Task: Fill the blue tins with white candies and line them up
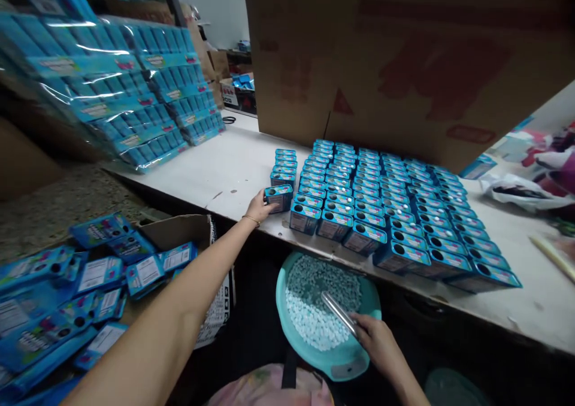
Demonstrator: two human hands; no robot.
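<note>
My left hand (259,207) is closed on a small blue box (279,197) at the table's front edge, just in front of a short row of like boxes (284,165). The box stands upright, with a dark round spot on its top. My right hand (375,340) grips a long, narrow, shiny metal tool (339,314), perhaps a scoop, angled over a turquoise basin (282,325). Small pale pellets (314,322) fill much of the basin. To the right of my left hand, several rows of upright blue boxes (368,214) stand packed together on the table.
A white table (188,181) runs across the view. A large cardboard box (305,64) stands behind the rows. Plastic-wrapped blue packs (130,88) are stacked at left. An open carton (175,229) of loose blue boxes lies below left. A white plastic bag (516,190) is at right.
</note>
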